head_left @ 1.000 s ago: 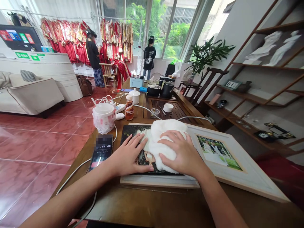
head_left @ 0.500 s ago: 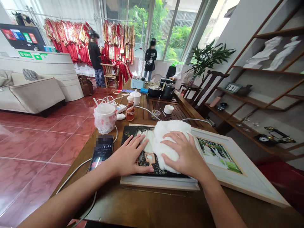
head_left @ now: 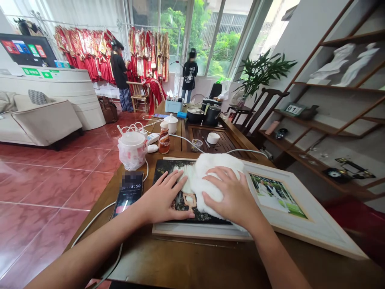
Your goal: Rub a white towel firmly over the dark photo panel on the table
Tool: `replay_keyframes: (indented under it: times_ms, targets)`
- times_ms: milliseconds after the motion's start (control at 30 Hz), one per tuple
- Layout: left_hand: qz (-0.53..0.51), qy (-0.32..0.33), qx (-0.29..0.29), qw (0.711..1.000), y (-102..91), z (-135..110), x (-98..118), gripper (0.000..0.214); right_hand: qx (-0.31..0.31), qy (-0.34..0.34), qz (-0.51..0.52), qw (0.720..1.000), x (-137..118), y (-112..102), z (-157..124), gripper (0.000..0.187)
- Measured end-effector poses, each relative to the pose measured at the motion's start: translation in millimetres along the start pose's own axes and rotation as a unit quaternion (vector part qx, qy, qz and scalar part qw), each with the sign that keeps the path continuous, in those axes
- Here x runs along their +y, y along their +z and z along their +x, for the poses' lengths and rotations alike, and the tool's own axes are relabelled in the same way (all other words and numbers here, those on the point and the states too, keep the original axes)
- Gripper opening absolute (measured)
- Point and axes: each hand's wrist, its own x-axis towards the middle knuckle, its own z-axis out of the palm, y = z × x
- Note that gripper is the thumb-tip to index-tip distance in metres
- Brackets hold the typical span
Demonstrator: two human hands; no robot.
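A wooden table [head_left: 192, 261] stands on red floor tiles [head_left: 45, 180]; red garments [head_left: 84, 52] hang at the far wall. The left hand [head_left: 162, 198] lies flat, fingers spread, on a dark framed photo [head_left: 168, 166], gripping nothing. Just right of it, the right hand [head_left: 233, 196] presses open-palmed on a white cloth [head_left: 210, 168] covering the photo's right half.

Framed photo [head_left: 185, 200] (partly under cloth [head_left: 212, 164])

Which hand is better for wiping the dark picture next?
Probably the right hand: it lies flat on the cloth, which sits on the picture. The left hand is bare, pressed flat on the picture beside the cloth, so it looks better placed for steadying.
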Motion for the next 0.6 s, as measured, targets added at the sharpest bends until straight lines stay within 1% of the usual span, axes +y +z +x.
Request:
replay_keyframes:
  times_ms: [100,133,200,333,433,533,600]
  targets:
    - [-0.003,0.001,0.004,1.000,0.2,0,0,0.100,0.035,0.059,-0.048,0.996,5,3,-1,0.027]
    - [-0.002,0.000,0.002,1.000,0.1,0,0,0.100,0.039,0.068,-0.059,0.995,6,4,-2,0.028]
    - [-0.002,-0.001,0.001,1.000,0.0,0,0,0.101,0.039,0.065,-0.069,0.995,8,5,-2,0.028]
    - [-0.005,-0.001,0.005,1.000,0.3,0,-1,0.099,0.027,0.020,-0.053,0.998,9,5,-1,0.027]
    - [-0.007,0.000,0.005,1.000,0.4,0,0,0.099,-0.002,-0.036,-0.008,0.999,8,1,0,0.028]
    - [-0.007,0.005,0.007,1.000,-1.1,1,1,0.098,-0.044,-0.114,0.060,0.991,6,-6,-1,0.031]
    - [-0.005,0.010,0.009,1.000,-2.5,1,2,0.095,-0.069,-0.152,0.095,0.981,4,-10,-2,0.034]
